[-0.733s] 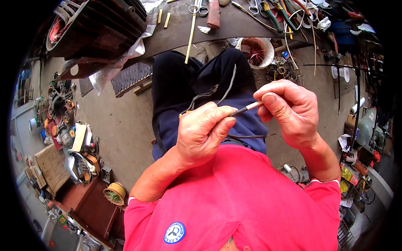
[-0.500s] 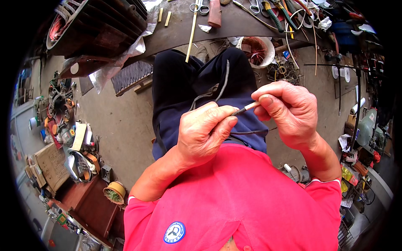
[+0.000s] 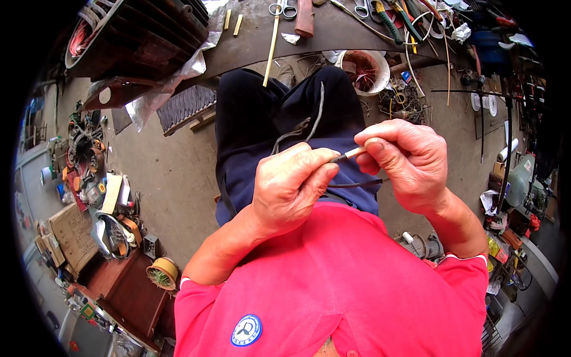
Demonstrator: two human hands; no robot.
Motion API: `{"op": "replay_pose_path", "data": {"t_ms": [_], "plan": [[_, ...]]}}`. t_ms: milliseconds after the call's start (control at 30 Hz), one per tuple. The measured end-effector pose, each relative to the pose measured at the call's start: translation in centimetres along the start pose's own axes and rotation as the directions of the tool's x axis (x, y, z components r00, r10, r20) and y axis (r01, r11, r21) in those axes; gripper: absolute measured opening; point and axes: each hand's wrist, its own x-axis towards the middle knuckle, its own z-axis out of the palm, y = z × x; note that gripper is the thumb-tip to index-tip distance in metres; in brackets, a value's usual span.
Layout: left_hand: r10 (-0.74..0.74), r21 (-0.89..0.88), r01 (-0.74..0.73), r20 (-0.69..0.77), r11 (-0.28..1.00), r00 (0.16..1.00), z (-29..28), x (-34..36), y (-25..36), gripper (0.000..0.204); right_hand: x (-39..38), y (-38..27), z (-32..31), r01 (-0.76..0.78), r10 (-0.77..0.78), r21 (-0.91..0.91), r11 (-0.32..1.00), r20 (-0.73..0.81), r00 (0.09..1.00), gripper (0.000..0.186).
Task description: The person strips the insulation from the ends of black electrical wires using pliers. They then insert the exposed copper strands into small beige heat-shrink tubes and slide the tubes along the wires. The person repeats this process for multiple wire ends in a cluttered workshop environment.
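Note:
Above my lap, my left hand (image 3: 289, 185) is closed, thumb against curled forefinger, on a dark grey cable (image 3: 319, 113). The cable loops over the dark trousers, and one free end points up between the knees. A short black tip shows past my left fingers and runs into a thin pale sleeve (image 3: 355, 152). My right hand (image 3: 409, 163) pinches that sleeve between thumb and forefinger, its other fingers curled. Most of the sleeve is hidden in the right fingertips. Another dark cable length (image 3: 357, 185) passes below the hands.
Ahead is a dark workbench (image 3: 250, 47) with scissors (image 3: 289, 11), pliers (image 3: 386, 24) and a finned motor housing (image 3: 140, 35). Under its edge stands a white bucket (image 3: 383, 74) of reddish wire. A potted plant (image 3: 162, 275) and clutter stand at left, more clutter at right.
My right hand has shifted slightly left toward my left hand. Less of the pale sleeve shows between them. The left hand has barely moved.

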Motion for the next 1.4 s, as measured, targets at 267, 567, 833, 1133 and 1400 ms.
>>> {"op": "replay_pose_path", "data": {"t_ms": [267,567,833,1133,1400], "plan": [[-0.085,-0.108,0.091,0.065,0.990,0.994,-1.1,0.2,-0.7,0.009,1.4,-1.4,-2.4,0.350,-0.239,-0.308,0.885,0.347,0.907,0.013],[-0.030,-0.077,0.035,0.071,0.996,0.997,-0.7,0.0,-0.8,0.012,0.9,-1.3,-2.1,0.292,-0.212,-0.319,0.902,0.263,0.941,0.016],[0.057,-0.130,-0.042,0.110,0.991,0.992,-1.1,-0.1,-0.6,0.012,0.6,-1.4,-1.8,0.168,-0.108,-0.256,0.952,0.229,0.967,0.013],[0.031,-0.131,-0.019,0.092,0.991,0.995,-1.2,-0.1,-0.5,0.012,0.2,-1.0,-1.8,0.106,-0.063,-0.163,0.981,0.248,0.967,0.010],[0.056,-0.096,-0.045,0.115,0.994,0.992,-1.4,0.1,-0.4,0.014,-0.4,-0.5,-1.3,0.120,-0.092,-0.142,0.983,0.190,0.978,0.009]]}}
